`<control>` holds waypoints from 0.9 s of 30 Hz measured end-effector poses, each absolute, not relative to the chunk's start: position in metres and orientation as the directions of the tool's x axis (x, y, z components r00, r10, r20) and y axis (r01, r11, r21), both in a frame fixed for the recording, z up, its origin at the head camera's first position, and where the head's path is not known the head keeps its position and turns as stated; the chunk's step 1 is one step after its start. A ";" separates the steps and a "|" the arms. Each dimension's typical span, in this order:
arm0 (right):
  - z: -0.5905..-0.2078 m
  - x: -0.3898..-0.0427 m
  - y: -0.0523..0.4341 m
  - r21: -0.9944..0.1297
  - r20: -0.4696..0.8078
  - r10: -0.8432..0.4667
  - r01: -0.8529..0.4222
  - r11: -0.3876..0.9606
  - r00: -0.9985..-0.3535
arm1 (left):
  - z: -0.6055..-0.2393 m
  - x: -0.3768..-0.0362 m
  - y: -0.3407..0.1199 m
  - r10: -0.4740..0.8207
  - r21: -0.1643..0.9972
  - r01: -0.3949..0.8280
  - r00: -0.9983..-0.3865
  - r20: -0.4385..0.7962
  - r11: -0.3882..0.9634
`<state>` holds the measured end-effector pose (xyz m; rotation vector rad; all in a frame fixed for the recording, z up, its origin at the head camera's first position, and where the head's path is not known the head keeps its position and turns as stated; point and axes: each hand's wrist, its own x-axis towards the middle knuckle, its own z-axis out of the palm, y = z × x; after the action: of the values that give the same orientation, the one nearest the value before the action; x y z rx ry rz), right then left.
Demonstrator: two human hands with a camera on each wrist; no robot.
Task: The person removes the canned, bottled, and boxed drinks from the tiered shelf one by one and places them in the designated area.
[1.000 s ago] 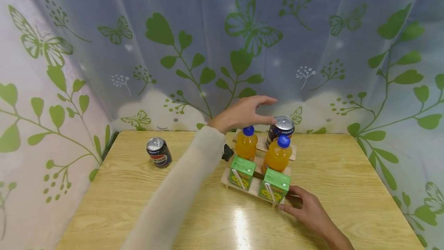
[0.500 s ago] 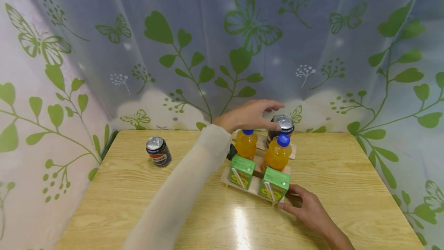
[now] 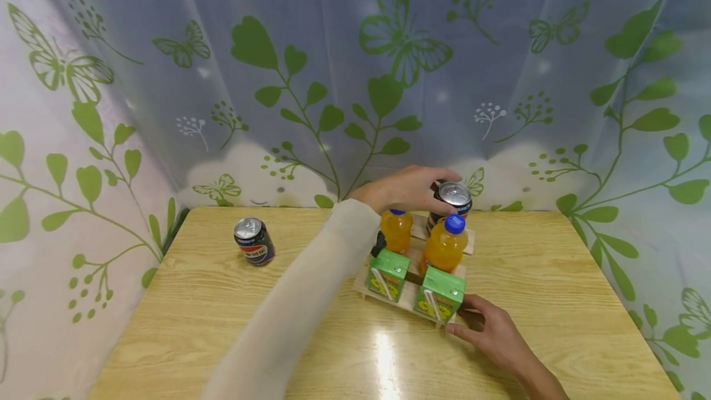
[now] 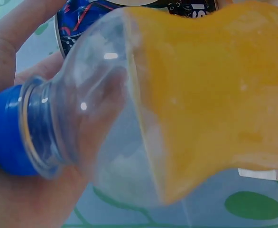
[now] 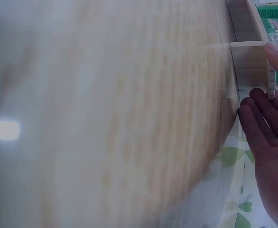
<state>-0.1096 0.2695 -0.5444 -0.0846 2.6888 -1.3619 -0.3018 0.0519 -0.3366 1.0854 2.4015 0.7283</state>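
In the head view my left hand (image 3: 402,190) reaches over the back of a small stepped wooden rack (image 3: 410,297). Its thumb and fingers curl round a dark cola can (image 3: 457,194) on the top step. Close to the left wrist camera, an orange juice bottle (image 4: 210,95) with a blue cap hides much of the can and the palm. My right hand (image 3: 491,333) holds the rack's front right corner, thumb at the front edge. The right wrist view shows the fingers (image 5: 267,114) bent beside the rack's end.
A second orange juice bottle (image 3: 446,249) stands on the middle step. Two green drink cartons with straws, a left carton (image 3: 389,269) and a right carton (image 3: 440,292), fill the front step. Another cola can (image 3: 255,242) stands on the table's left. A patterned curtain (image 3: 333,79) hangs behind.
My left hand has moved right and slightly down, its thumb and fingers coming round the cola can on the rack. The right hand stays at the rack's corner.
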 end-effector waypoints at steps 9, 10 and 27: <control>-0.546 -0.110 0.269 -0.805 -0.081 -0.105 0.003 0.594 -0.991 | -0.341 -0.305 0.058 0.781 0.591 0.580 -0.608 -0.144 0.561; -0.546 -0.110 0.269 -0.804 -0.083 -0.103 0.005 0.595 -0.991 | -0.340 -0.305 0.058 0.781 0.594 0.577 -0.608 -0.146 0.560; -0.545 -0.110 0.270 -0.809 -0.090 -0.104 0.012 0.587 -0.991 | -0.339 -0.307 0.062 0.761 0.591 0.554 -0.628 -0.165 0.586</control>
<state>-0.1096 0.2698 -0.5453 -0.0782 2.6837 -1.3702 -0.3066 0.0621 -0.3388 1.0579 2.4148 0.7006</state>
